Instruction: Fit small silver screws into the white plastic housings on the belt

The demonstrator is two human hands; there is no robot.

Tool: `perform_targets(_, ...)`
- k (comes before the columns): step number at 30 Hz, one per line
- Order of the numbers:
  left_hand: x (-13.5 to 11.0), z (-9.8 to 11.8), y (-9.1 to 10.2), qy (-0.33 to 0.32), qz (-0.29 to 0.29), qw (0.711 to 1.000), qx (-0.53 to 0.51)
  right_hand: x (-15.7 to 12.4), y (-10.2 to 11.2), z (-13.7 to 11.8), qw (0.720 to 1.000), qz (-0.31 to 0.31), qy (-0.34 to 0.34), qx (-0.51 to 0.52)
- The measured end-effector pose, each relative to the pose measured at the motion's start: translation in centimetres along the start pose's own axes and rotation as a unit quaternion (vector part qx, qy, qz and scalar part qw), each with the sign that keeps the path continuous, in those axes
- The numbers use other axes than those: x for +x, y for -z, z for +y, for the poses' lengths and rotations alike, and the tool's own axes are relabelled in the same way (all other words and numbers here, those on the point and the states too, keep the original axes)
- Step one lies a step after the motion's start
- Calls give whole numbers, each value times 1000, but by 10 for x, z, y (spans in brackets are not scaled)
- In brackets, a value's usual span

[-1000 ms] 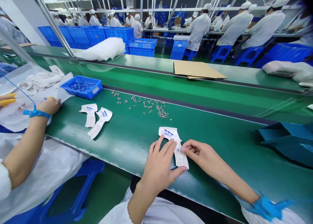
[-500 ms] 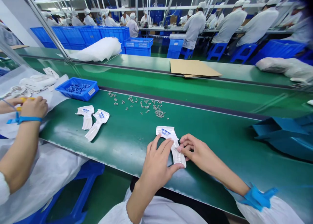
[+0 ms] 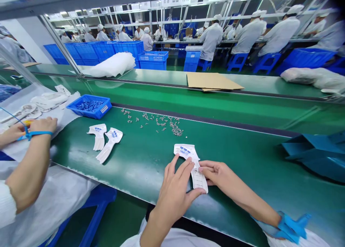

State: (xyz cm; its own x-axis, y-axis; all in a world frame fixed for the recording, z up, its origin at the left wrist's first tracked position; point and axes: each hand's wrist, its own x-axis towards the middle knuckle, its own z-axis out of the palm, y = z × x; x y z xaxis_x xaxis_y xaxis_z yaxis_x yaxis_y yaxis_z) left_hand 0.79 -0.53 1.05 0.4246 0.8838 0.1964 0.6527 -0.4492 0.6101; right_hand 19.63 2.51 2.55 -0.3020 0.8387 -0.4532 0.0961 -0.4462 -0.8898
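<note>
A white plastic handle shell [image 3: 199,182], curved like a hair-dryer grip with its ribbed inside up, lies on the green bench in front of me. Blue pieces [image 3: 184,150] sit in its wide upper end. My left hand [image 3: 176,184] holds the shell along its left side, fingertips on the upper part and thumb at the bottom end. My right hand [image 3: 218,173] is pinched closed at the shell's right edge, its fingertips over the middle; what is between them is too small to make out. Beyond the shell lie many small metal parts [image 3: 176,130], scattered in a loose pile.
Two similar white shells [image 3: 110,144] with blue pieces lie at left. Behind them stands a blue bin [image 3: 98,112] of small blue parts. A co-worker's hands [image 3: 43,126] work at far left. Cardboard [image 3: 212,81] lies beyond the bench's back edge; a dark teal object [image 3: 315,150] is at right.
The view has tilted up a little, so everything sits lower. My right fingers have closed in more tightly at the shell's edge. My left hand keeps its hold.
</note>
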Motion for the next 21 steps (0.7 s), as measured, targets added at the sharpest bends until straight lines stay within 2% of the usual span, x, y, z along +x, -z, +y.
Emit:
perform_targets(8, 1, -2, -3, -9, 6, 1000, 0, 0, 7, -1, 999, -51, 5, 1)
perform_targets(14, 3, -6, -2, 15, -10, 1000, -8, 3, 8, -6, 1000, -28, -6, 6)
perform_targets(21, 3, 0, -2, 18, -1, 1000, -18, 5, 9, -9, 998, -49, -27, 6)
